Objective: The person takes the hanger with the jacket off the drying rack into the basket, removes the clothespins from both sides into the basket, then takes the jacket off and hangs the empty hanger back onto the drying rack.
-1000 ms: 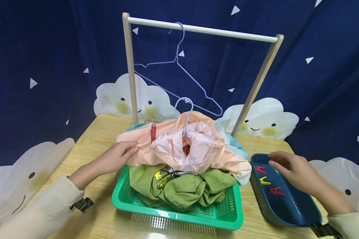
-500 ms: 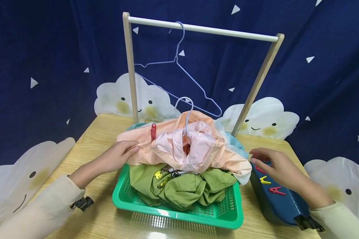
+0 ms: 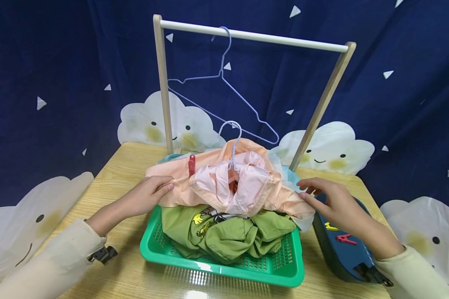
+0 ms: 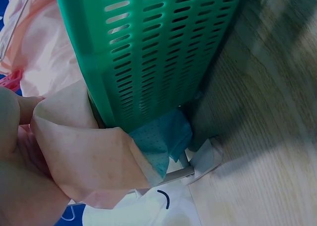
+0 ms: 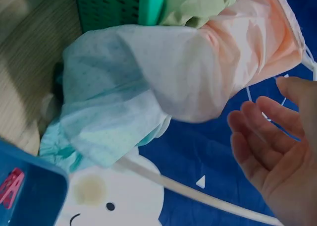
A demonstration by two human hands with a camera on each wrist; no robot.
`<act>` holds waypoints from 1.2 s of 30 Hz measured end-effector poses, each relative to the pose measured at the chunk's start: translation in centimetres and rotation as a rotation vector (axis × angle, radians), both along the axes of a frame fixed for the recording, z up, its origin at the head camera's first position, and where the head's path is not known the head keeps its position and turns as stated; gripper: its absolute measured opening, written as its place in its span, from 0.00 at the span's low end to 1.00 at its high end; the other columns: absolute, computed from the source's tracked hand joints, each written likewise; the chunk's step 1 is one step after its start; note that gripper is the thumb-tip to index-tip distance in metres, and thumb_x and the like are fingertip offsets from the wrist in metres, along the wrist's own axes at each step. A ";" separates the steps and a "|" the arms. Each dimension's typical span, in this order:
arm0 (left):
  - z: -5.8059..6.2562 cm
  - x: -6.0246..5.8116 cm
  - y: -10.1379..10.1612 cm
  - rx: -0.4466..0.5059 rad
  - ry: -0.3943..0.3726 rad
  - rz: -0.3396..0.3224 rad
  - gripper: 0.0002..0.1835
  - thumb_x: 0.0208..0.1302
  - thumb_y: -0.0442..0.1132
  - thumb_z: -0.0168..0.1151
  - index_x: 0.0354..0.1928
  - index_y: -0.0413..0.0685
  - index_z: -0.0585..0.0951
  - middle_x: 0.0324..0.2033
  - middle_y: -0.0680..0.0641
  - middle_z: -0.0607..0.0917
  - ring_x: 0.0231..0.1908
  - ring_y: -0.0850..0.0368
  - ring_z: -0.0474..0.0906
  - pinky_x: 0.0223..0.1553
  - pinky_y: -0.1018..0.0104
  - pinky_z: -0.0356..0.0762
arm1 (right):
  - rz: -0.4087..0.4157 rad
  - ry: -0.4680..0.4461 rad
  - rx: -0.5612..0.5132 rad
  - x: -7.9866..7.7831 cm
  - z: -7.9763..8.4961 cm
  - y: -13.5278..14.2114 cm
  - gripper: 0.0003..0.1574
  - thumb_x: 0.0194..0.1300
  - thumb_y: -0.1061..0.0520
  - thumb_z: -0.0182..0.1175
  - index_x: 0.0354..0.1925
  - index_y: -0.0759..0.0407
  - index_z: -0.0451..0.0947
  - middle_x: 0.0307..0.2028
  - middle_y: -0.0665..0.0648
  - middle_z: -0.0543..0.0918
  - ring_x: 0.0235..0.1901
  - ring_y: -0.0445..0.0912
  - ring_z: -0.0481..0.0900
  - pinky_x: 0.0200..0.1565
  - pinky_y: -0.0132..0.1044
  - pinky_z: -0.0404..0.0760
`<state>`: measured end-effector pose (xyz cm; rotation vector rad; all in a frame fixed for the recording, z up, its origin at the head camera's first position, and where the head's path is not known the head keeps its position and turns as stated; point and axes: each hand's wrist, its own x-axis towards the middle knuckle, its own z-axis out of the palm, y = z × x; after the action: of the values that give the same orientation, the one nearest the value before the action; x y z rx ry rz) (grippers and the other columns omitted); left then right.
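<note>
A pale pink and peach garment (image 3: 217, 195) lies over the green basket (image 3: 220, 270), with a white hanger hook (image 3: 239, 128) standing up from its collar. A red clothespin (image 3: 192, 165) is clipped on its left shoulder. My left hand (image 3: 149, 196) pinches the garment's left side between thumb and fingers; in the left wrist view the peach cloth (image 4: 89, 156) folds over from the hand. Beside the garment's right end is my right hand (image 3: 333, 203), fingers loosely bent. The right wrist view shows its fingers (image 5: 267, 132) apart from the cloth, holding nothing.
Green printed cloth (image 3: 228, 236) fills the basket's front, and light blue cloth (image 5: 109, 107) hangs behind. At right stands a dark blue tray (image 3: 346, 261) with a yellow clothespin (image 3: 331, 226) and a red one (image 3: 346, 239). Behind, an empty hanger (image 3: 247, 101) hangs from the rack's white bar (image 3: 284, 39).
My right hand has moved left from above the blue tray to the right end of the pink and peach garment. My left hand stays where it was on the cloth.
</note>
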<state>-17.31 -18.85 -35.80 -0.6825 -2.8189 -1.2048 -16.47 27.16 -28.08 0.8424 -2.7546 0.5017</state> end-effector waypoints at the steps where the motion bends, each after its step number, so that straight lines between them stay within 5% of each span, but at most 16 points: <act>1: 0.0 0.0 0.0 -0.001 0.002 -0.001 0.16 0.79 0.38 0.50 0.27 0.49 0.75 0.21 0.57 0.65 0.25 0.63 0.64 0.31 0.70 0.66 | 0.012 0.017 -0.014 0.0 0.0 -0.3 0.15 0.69 0.58 0.65 0.53 0.58 0.83 0.45 0.55 0.89 0.39 0.47 0.84 0.32 0.32 0.81; 11: 0.1 -0.1 0.0 -0.013 0.004 -0.004 0.16 0.78 0.37 0.50 0.28 0.49 0.76 0.22 0.56 0.66 0.25 0.63 0.65 0.31 0.70 0.67 | 0.150 0.113 -0.141 0.5 1.0 -3.5 0.14 0.67 0.64 0.65 0.51 0.55 0.84 0.38 0.49 0.87 0.35 0.34 0.78 0.23 0.27 0.74; 24: 0.1 -0.3 -0.1 -0.004 -0.004 -0.006 0.17 0.78 0.36 0.51 0.25 0.48 0.73 0.21 0.56 0.64 0.24 0.65 0.61 0.29 0.70 0.65 | 0.335 0.066 -0.181 0.7 1.8 -8.1 0.14 0.67 0.66 0.64 0.50 0.60 0.83 0.41 0.51 0.88 0.37 0.35 0.80 0.37 0.33 0.83; 29: 0.2 -0.1 0.0 -0.008 0.018 -0.005 0.16 0.78 0.36 0.51 0.26 0.48 0.74 0.21 0.57 0.64 0.24 0.64 0.62 0.30 0.69 0.64 | 0.403 0.040 -0.200 0.7 2.1 -10.1 0.12 0.69 0.64 0.63 0.50 0.59 0.83 0.35 0.48 0.84 0.32 0.35 0.77 0.32 0.30 0.80; 36: 0.4 0.0 0.1 -0.007 0.015 -0.004 0.17 0.78 0.37 0.51 0.26 0.48 0.73 0.20 0.56 0.64 0.24 0.64 0.61 0.30 0.69 0.64 | 0.379 -0.053 -0.165 0.7 2.7 -12.5 0.13 0.71 0.60 0.62 0.53 0.57 0.83 0.39 0.47 0.86 0.34 0.36 0.79 0.34 0.30 0.81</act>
<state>-17.28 -18.73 -35.39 -0.6950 -2.8121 -1.1862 -15.77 14.63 -25.42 1.3306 -2.5570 0.8158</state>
